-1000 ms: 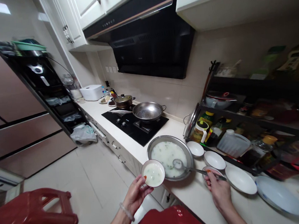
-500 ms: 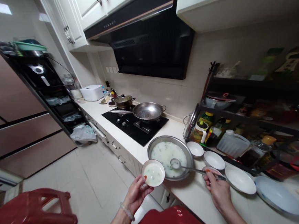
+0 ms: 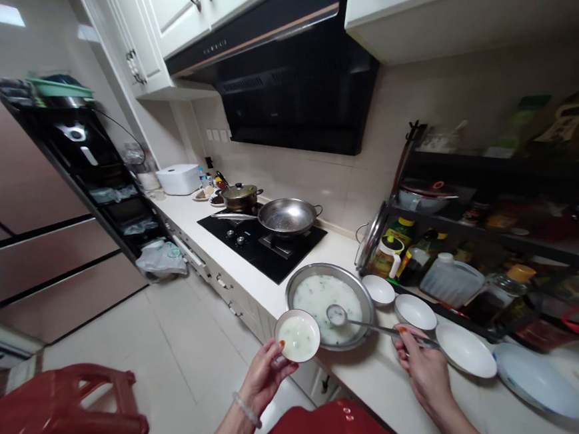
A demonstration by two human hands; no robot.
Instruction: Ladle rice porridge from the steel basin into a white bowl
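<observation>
My left hand (image 3: 267, 370) grips a small bowl (image 3: 299, 336) of whitish soup by its rim, just in front of a wide steel basin (image 3: 295, 285). Pale soup (image 3: 318, 295) with green bits fills much of that basin. In my right hand (image 3: 421, 365) is the handle of a metal ladle (image 3: 336, 315), its head over the basin and at the soup's surface. Whether the ladle holds any liquid is hard to make out. Right of the basin stand small white bowls (image 3: 415, 312), one of them partly hidden behind my right hand.
A steel wok (image 3: 287, 216) and a lidded pot (image 3: 240, 196) sit on the black stove (image 3: 272, 248). A white dish (image 3: 464, 349) and a pale blue plate (image 3: 537, 379) lie on the right. Behind them a black rack (image 3: 471, 229) holds bottles. A red stool (image 3: 64, 415) stands at left.
The ladle's head has shifted slightly left over the basin. The bowl in my left hand stays almost in place.
</observation>
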